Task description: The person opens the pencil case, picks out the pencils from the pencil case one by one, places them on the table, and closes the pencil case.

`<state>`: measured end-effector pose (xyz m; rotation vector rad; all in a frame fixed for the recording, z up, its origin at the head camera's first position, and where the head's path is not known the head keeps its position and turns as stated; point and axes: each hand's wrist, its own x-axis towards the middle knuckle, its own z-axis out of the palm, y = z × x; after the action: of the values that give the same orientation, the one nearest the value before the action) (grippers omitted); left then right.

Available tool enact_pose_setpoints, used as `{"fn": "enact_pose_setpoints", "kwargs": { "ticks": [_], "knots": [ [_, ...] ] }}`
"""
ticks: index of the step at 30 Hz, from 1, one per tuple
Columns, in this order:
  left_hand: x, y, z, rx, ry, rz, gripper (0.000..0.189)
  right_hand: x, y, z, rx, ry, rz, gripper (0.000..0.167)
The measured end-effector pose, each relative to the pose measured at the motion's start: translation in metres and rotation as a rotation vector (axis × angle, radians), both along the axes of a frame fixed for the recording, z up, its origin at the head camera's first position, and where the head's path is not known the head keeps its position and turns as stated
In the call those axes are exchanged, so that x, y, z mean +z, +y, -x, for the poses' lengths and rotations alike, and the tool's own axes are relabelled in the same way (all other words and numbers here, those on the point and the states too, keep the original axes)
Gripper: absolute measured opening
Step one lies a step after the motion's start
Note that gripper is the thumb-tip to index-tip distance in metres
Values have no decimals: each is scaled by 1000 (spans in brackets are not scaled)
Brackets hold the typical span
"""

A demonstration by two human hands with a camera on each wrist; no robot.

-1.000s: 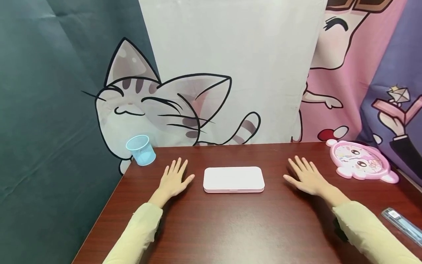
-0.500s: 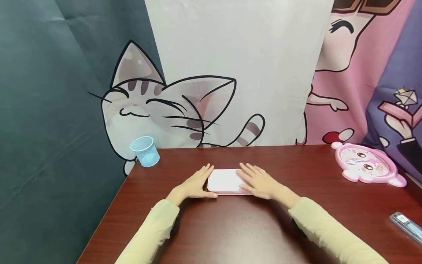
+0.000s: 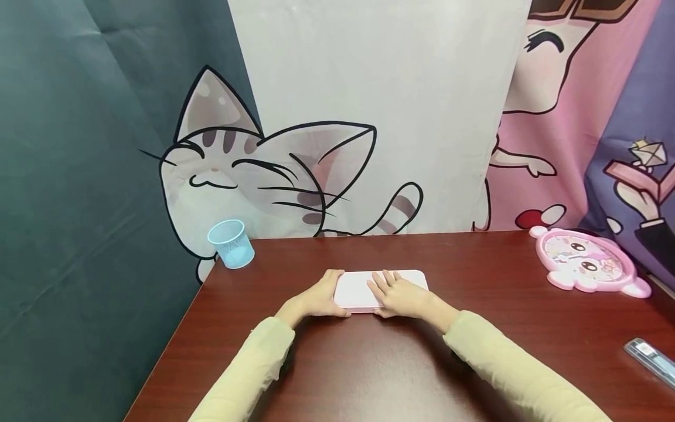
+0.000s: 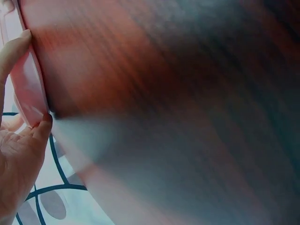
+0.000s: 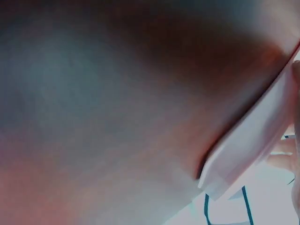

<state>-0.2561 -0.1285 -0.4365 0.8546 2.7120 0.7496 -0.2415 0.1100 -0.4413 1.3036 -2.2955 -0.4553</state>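
A flat, rounded case (image 3: 352, 291) with a white lid and pink base lies closed on the dark red table. Its left end is gripped by my left hand (image 3: 316, 298), thumb at the front edge and fingers round the side. My right hand (image 3: 405, 298) holds it right of the middle, fingers over the lid and thumb at the front edge. In the left wrist view, thumb and fingertips of the left hand (image 4: 21, 157) press the pink side of the case (image 4: 30, 86). The right wrist view shows the long front side of the case (image 5: 246, 138), with the right hand partly cut off.
A light blue cup-shaped holder (image 3: 232, 245) stands at the back left corner of the table (image 3: 337, 369). Farther right lie a pink animal-shaped clock-like disc (image 3: 582, 262) and a slim clear package (image 3: 651, 362). A cartoon-printed cloth (image 3: 443, 117) hangs behind the table.
Both hands have come inward from flat on the table at either side of the case. The left now grips its left end; the right lies over the lid with its thumb at the front.
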Motion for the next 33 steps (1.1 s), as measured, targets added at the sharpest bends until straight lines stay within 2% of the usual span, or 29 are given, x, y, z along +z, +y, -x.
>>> {"fn": "enact_pose_setpoints", "kwargs": {
  "ticks": [2,5,11,13,19,20,21,23,25,27,29,30,33],
  "knots": [
    [1,-1,0,-1,-2,-6,96,0,-2,1,34,83,-39,54],
    [1,-1,0,-6,9,-9,95,-1,-3,0,73,161,-94,50],
    [-2,1,-2,-21,23,20,94,-1,-2,-3,99,195,-145,46],
    [-3,2,-3,-23,20,31,95,-1,0,-1,122,194,-94,43],
    [-1,0,1,1,-18,20,99,2,2,12,242,316,104,44],
    [-1,0,2,3,-22,8,99,3,4,12,241,287,111,41],
    [-2,-1,2,6,-28,-3,99,4,7,11,231,220,115,39],
    [-4,-3,2,7,-40,-34,99,7,17,7,173,-5,136,44],
    [-7,-5,1,3,-59,-62,100,9,31,3,68,-266,185,60],
    [-7,-7,0,-6,-79,-81,101,12,46,1,-51,-453,263,76],
    [-6,-11,-1,-14,-96,-88,104,14,59,0,-129,-535,349,79],
    [-5,-13,-1,-15,-103,-91,106,16,64,0,-144,-544,393,76],
    [1,-19,-2,1,-75,-113,110,20,74,3,-99,-534,569,54]
  ]
}}
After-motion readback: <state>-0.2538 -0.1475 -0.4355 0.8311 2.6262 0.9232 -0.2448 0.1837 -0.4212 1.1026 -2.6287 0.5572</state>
